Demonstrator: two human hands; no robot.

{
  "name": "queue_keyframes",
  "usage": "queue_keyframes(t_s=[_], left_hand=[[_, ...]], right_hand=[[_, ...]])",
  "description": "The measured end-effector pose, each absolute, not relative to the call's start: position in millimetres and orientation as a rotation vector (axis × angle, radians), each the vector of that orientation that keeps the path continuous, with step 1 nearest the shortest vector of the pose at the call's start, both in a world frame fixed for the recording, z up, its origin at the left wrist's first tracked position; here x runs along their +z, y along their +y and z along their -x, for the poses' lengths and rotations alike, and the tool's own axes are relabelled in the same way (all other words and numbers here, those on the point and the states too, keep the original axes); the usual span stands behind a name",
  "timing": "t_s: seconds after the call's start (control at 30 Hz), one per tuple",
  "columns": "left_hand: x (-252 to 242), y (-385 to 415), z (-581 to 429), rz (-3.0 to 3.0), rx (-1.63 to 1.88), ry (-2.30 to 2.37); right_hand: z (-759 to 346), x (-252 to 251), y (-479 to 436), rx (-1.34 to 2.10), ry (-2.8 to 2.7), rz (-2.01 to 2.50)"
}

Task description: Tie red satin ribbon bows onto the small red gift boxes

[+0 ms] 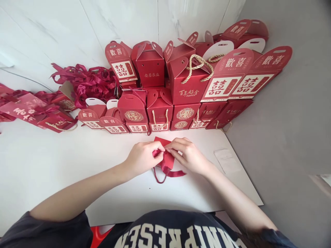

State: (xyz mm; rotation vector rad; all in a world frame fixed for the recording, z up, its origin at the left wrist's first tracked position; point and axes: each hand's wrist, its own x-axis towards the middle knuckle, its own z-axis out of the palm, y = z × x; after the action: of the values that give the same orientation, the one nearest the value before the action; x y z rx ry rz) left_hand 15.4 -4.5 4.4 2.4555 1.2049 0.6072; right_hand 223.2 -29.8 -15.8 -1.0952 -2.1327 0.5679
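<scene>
A small red box (167,151) lies on the white table (64,172) right in front of me, wrapped by a dark red ribbon (168,171) whose loop trails toward me. My left hand (143,158) is closed, pinching the ribbon at the box's left side. My right hand (187,155) is closed too, fingertips pinching the ribbon over the box top. The two hands meet above the box and hide most of it.
Several finished red gift boxes (186,82) with rope handles stand stacked along the white wall. A heap of loose red ribbons (85,82) and flat red boxes (31,110) lie at the left. A clear plastic sleeve (227,160) lies near the table's right edge.
</scene>
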Motion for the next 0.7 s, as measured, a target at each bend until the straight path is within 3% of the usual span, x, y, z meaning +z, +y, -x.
queue_keyframes(t_s=[0.17, 0.33, 0.7], left_hand=[[-23, 7, -8, -2.411, 0.944, 0.930], [-31, 11, -7, -2.357, 1.121, 0.835], [-34, 9, -7, -2.256, 1.129, 0.856]], right_hand=[[-222, -20, -15, 0.778, -2.029, 1.068], [-221, -24, -9, 0.743, -2.070, 1.040], [-218, -15, -9, 0.540, -2.217, 1.033]])
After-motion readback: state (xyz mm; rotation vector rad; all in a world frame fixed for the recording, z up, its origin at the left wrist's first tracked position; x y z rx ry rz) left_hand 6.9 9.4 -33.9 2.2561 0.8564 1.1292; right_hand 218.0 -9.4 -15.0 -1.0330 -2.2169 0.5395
